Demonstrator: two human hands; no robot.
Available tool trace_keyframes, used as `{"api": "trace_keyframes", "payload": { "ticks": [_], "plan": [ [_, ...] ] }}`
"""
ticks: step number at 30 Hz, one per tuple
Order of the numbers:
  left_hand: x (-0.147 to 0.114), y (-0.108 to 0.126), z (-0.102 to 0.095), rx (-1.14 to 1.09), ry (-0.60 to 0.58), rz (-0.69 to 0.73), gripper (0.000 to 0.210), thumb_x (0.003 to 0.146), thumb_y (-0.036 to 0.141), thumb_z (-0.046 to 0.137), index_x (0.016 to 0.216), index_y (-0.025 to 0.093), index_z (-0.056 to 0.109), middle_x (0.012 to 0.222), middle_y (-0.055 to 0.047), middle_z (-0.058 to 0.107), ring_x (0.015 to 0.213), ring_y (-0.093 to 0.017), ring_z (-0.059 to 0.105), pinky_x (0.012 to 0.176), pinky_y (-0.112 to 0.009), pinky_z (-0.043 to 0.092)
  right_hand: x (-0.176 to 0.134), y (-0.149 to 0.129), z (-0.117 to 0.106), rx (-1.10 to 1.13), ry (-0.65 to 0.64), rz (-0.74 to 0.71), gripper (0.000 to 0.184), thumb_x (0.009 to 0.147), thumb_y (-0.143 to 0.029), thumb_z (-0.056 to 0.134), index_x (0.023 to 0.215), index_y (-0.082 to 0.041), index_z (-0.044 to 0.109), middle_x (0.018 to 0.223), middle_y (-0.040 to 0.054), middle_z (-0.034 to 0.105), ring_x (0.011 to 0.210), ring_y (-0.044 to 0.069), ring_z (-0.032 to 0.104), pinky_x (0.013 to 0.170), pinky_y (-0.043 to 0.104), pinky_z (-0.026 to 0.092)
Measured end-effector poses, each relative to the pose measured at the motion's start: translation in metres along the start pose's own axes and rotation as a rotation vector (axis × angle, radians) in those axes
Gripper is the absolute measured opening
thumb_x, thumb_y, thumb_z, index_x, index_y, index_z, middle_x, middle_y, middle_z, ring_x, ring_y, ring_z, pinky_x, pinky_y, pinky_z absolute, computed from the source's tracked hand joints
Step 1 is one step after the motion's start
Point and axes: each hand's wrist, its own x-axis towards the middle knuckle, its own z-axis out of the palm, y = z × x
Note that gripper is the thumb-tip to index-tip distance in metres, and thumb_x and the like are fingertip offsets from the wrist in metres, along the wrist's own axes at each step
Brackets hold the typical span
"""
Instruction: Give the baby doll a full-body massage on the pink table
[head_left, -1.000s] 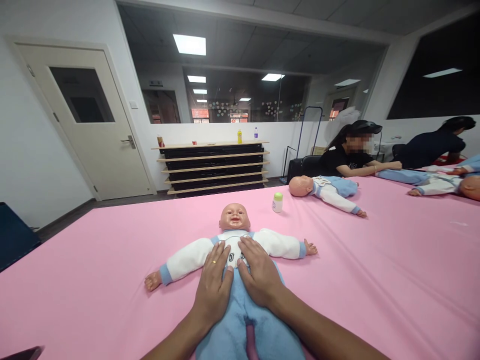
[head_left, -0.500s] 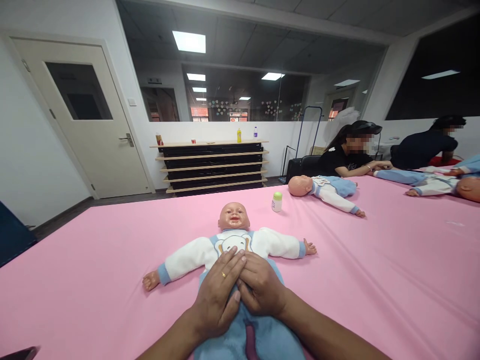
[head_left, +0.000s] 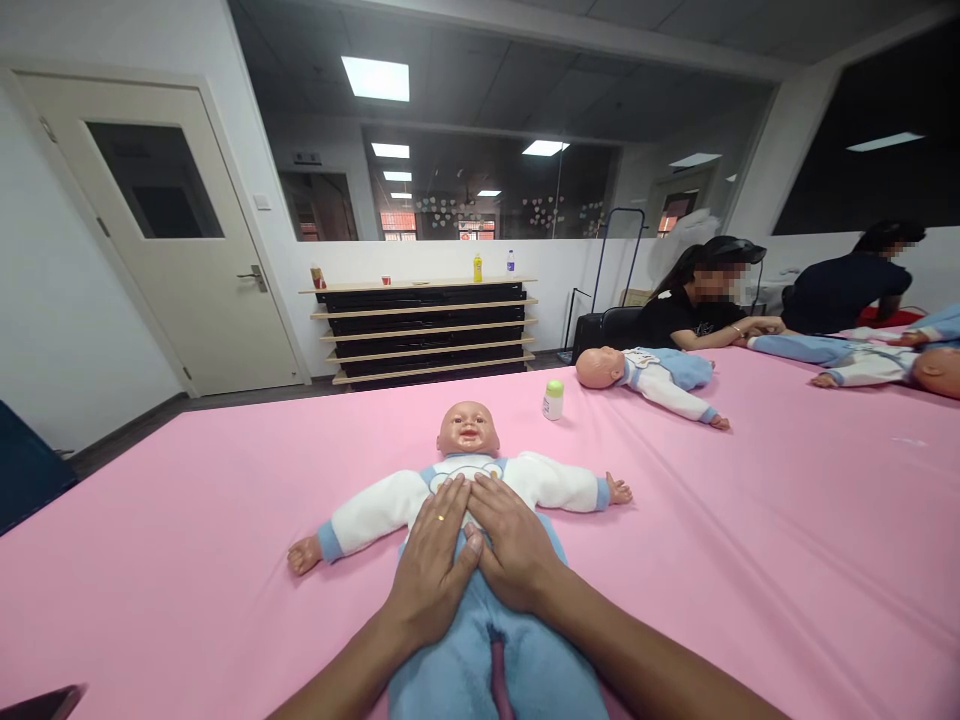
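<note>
A baby doll (head_left: 469, 430) in a white and blue outfit lies on its back on the pink-covered table (head_left: 225, 480), head away from me and arms spread. My left hand (head_left: 435, 565) rests flat on the left half of its chest and belly, fingers stretched out and a ring on one finger. Flat on the other half lies my right hand (head_left: 511, 540), fingers pointing toward the doll's head. The two hands meet at the thumbs near the doll's midline. They cover most of the bear picture on the doll's front.
A small green-capped bottle (head_left: 553, 400) stands beyond the doll's arm. Another doll (head_left: 645, 378) lies at the far edge, and a further doll (head_left: 877, 365) lies at the right. A seated person (head_left: 697, 300) leans on the table there. A dark object (head_left: 49, 703) shows at the lower left corner.
My hands were overlapped at the fingers; now they lie side by side. Both have shifted slightly up toward the doll's head, and the right fingers have straightened.
</note>
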Motion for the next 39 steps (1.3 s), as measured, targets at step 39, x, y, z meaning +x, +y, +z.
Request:
{"api": "trace_keyframes", "payload": {
  "ticks": [39],
  "plan": [
    [-0.008, 0.004, -0.006, 0.009, 0.222, 0.338, 0.049, 0.088, 0.017, 0.045, 0.137, 0.014, 0.046, 0.148, -0.013, 0.044, 0.144, -0.025, 0.027, 0.116, -0.051, 0.029, -0.009, 0.024, 0.014, 0.028, 0.305, 0.091, 0.039, 0.084, -0.013, 0.045, 0.120, -0.014, 0.061, 0.127, 0.0150, 0.061, 0.122, 0.027, 0.054, 0.105, 0.052, 0.045]
  ]
}}
